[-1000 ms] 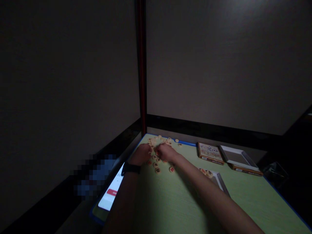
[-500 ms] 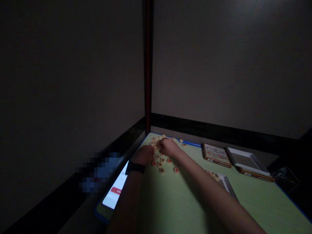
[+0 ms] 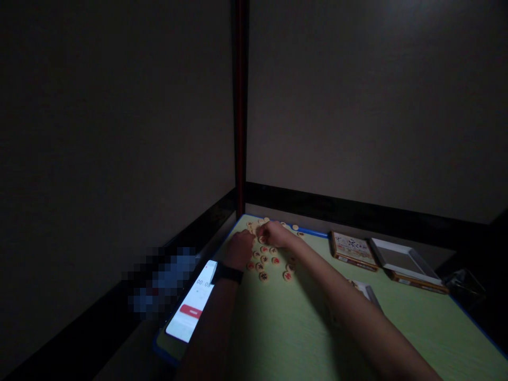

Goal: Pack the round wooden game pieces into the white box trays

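Round wooden Chinese chess pieces point(image 3: 264, 259), with red or black characters, lie scattered at the far left of a green tabletop point(image 3: 278, 328). My left hand point(image 3: 240, 248), with a dark band at the wrist, reaches to the left edge of the scatter; its fingers are curled. Close beside it, my right hand point(image 3: 274, 234) bends down over the far pieces, fingers pinched together. What either hand holds, if anything, is too small and dark to tell. Some pieces under the hands are hidden.
A lit phone point(image 3: 194, 304) lies along the left edge. A printed box point(image 3: 353, 251) stands at the back right, beside a white tray-like lid point(image 3: 405, 262). Another white-rimmed tray point(image 3: 369, 292) shows partly behind my right forearm. Walls meet behind the table's far corner.
My left hand has shifted slightly up and right, uncovering more of the phone. My right hand moved slightly upward, and its forearm now covers more of the near tray.
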Available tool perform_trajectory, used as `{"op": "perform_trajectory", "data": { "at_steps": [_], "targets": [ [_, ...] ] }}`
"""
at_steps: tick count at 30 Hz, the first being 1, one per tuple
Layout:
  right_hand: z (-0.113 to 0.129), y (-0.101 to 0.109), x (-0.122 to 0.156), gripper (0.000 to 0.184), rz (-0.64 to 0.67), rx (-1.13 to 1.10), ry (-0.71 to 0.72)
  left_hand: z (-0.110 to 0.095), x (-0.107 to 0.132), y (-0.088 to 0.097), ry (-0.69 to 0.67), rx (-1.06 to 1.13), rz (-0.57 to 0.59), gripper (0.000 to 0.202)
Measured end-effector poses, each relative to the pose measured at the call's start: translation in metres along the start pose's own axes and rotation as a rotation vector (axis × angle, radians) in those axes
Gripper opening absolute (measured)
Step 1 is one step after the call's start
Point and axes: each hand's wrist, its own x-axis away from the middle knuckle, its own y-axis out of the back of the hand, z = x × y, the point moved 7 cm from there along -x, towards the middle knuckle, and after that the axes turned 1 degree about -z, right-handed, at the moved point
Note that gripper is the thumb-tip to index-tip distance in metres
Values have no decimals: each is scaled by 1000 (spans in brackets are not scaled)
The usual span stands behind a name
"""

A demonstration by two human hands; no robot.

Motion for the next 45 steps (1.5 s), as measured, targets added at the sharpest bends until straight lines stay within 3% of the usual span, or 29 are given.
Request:
{"op": "perform_trajectory", "data": {
  "at_steps": [7, 14, 23, 28, 35, 45],
  "targets": [
    [-4, -6, -4, 38, 4, -26, 17, 16, 2, 8, 87, -20, -84, 37],
    [-7, -13, -4, 32, 0, 44, 7, 19, 3, 3, 146, -36, -25, 36],
    [32, -17, -3, 27, -24, 132, 69, 32, 5, 11, 165, 37, -5, 30],
    [40, -26, -5, 31, 10, 141, 74, 34, 7, 14, 164, 80, -2, 29],
    [35, -19, -8, 31, 26, 64, 117, 14, 8, 11, 95, 57, 18, 28],
    [11, -20, -17, 28, 46, -12, 110, 15, 7, 6, 143, -60, 48, 25]
  ]
}}
